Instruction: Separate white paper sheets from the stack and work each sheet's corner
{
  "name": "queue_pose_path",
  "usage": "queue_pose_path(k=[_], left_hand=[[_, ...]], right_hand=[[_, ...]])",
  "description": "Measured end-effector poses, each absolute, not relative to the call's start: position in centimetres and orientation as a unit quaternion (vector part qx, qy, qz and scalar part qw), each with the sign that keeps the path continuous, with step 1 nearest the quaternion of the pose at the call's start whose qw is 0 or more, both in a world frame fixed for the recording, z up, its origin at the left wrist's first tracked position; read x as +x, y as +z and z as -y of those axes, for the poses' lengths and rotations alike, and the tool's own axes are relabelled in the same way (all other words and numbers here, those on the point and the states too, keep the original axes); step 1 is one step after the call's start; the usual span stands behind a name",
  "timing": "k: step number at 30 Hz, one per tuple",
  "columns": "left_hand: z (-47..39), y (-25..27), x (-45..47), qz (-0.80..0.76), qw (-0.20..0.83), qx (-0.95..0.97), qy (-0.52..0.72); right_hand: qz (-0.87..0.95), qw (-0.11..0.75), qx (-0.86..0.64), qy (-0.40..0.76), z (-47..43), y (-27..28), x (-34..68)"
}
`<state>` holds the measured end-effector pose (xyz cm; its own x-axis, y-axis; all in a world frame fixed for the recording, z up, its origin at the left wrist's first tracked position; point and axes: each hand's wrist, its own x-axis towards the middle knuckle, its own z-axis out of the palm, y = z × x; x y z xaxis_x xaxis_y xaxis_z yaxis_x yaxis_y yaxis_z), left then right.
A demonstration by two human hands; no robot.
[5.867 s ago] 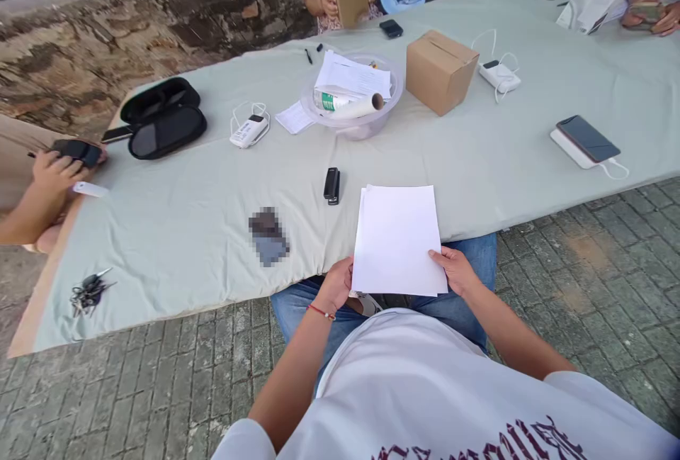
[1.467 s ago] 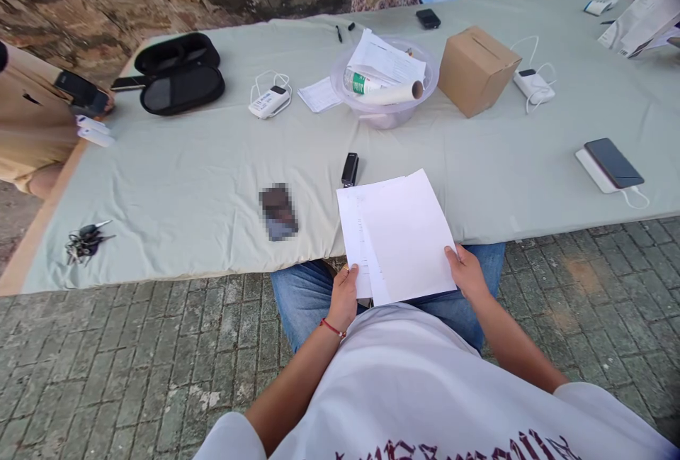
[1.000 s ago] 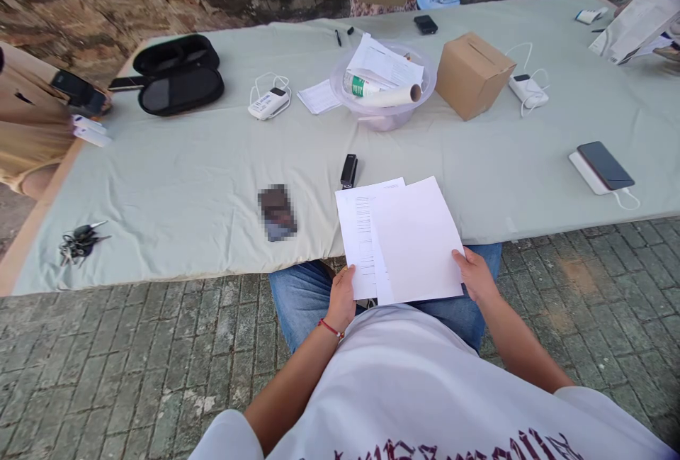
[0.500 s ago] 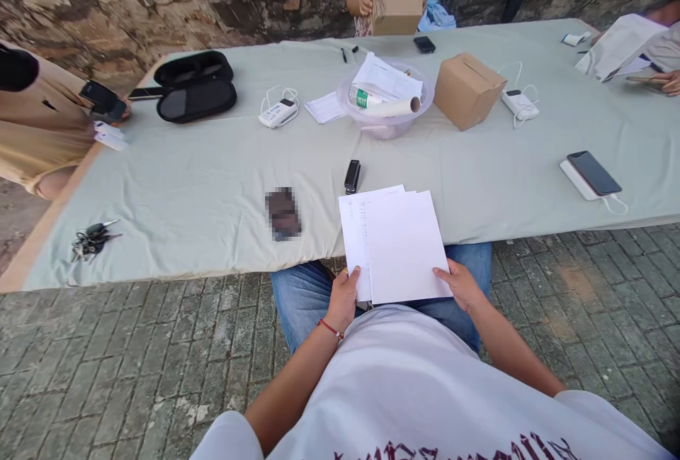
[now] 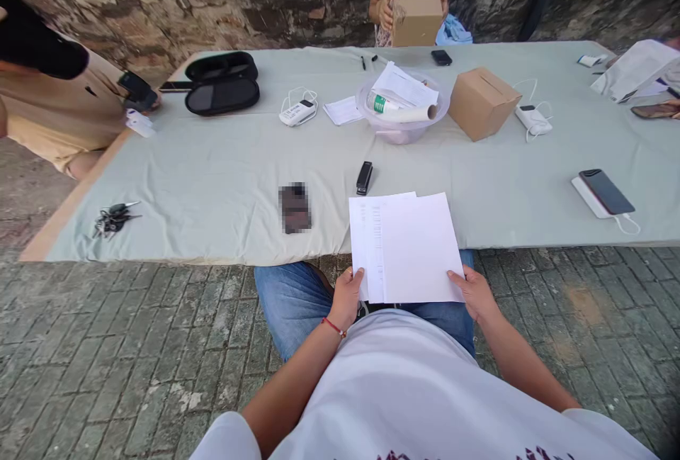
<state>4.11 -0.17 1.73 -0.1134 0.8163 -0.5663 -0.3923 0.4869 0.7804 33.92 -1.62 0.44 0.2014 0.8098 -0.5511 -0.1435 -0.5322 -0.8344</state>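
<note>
Several overlapping sheets of paper are spread between my two hands, over my lap and the table's near edge. My left hand is closed on their lower left side, thumb on top. The right edge is pinched by my right hand, also with the thumb above. The top sheet on the right looks blank; those under it on the left bear faint print along a strip. Just beyond the papers lies a black stapler. A pixelated dark item rests to its left.
On the cloth-covered table are keys, a black case, a plastic basin holding papers and a bottle, a cardboard box, and a phone on a white power bank. Another person holds a carton opposite; others sit at both ends.
The view has shifted, so the table things appear further right. The papers are fanned slightly wider on the left, showing more of the printed sheets. Both hands keep their grip.
</note>
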Motion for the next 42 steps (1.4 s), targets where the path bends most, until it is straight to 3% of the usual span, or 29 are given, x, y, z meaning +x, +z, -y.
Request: queue_pose_path(k=[6,13,22,33,42], left_hand=[[0.3,1.8,4.4,-0.557,0.642,0.119,0.512],[0.2,1.2,4.8,-0.53,0.709,0.071,0.459],[-0.1,0.0,4.4,-0.551,0.694,0.04,0.462],[0.4,0.8,4.3,-0.523,0.7,0.023,0.485],[0.3,0.7,4.5,-0.545,0.675,0.072,0.493]], right_hand=[[0.247,0.414,-0.669,0.566,1.5,1.2,34.4],[0.24,0.409,-0.659,0.584,1.5,1.6,33.4],[0.339,0.38,-0.708,0.49,0.3,1.2,33.4],[0.369,0.366,-0.671,0.529,-1.4,1.4,32.5],[0.332,0.403,-0.706,0.479,-0.5,0.3,33.9]])
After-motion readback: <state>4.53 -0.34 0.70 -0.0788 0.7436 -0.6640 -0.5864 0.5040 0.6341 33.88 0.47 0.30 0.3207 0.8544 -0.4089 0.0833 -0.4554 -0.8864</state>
